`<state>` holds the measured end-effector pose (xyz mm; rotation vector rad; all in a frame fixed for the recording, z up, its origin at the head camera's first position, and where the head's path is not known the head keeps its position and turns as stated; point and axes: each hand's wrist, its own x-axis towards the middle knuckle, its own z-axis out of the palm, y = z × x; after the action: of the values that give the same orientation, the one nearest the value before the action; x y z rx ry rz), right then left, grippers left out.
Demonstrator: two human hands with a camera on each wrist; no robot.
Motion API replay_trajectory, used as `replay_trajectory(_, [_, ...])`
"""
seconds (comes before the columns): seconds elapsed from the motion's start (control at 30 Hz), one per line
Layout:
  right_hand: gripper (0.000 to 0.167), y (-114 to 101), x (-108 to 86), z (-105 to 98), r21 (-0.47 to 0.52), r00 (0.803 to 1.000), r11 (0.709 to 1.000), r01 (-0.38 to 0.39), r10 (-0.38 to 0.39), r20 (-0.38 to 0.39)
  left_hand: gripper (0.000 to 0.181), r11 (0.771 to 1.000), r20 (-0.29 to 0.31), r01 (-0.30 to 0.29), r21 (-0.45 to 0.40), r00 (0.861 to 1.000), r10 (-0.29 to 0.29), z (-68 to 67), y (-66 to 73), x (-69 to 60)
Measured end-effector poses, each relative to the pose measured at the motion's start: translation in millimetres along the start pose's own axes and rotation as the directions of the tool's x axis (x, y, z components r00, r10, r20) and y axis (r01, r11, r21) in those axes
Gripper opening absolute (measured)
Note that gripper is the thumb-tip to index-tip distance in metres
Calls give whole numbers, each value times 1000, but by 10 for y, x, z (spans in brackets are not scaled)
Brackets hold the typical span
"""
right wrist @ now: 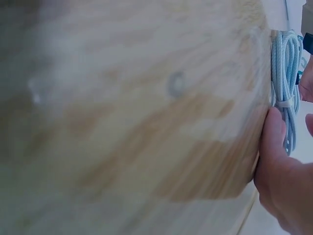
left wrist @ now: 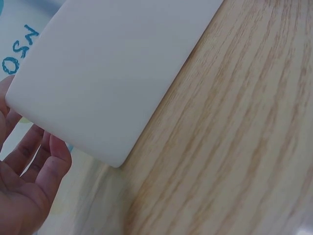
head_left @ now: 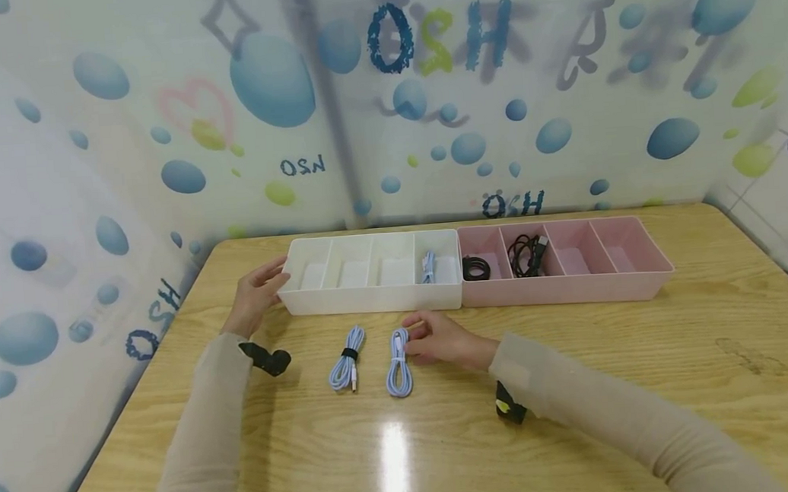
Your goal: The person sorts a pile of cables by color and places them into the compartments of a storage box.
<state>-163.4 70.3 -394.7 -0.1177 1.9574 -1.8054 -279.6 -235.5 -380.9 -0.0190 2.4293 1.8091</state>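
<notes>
My left hand [head_left: 255,294] rests at the left end of the white divided box [head_left: 370,299], its fingers against that end wall. In the left wrist view the left hand [left wrist: 29,181] has loosely bent fingers beside the white box [left wrist: 107,78]. On the table lies a light blue coiled cable [head_left: 398,364] with a pale tie. My right hand [head_left: 445,340] is at its upper right side. The right wrist view has a digit of the right hand [right wrist: 286,171] by the coiled cable [right wrist: 286,68], without a visible pinch. Left of it lies another light blue cable [head_left: 348,360] with a black strap.
A pink divided box [head_left: 569,289] adjoins the white one and holds a black coiled cable [head_left: 476,268] and a black USB cable [head_left: 528,256]. Another light blue cable [head_left: 429,266] sits in the white box's rightmost compartment. A patterned curtain [head_left: 427,137] hangs behind the wooden table [head_left: 582,385].
</notes>
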Motion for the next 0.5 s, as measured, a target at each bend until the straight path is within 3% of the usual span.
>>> replay_trajectory(0.5, [44,7,45,26,-55,1000,998,5,-6,-16,51,1000,9,-18,-18,1000,18,11,41,-43])
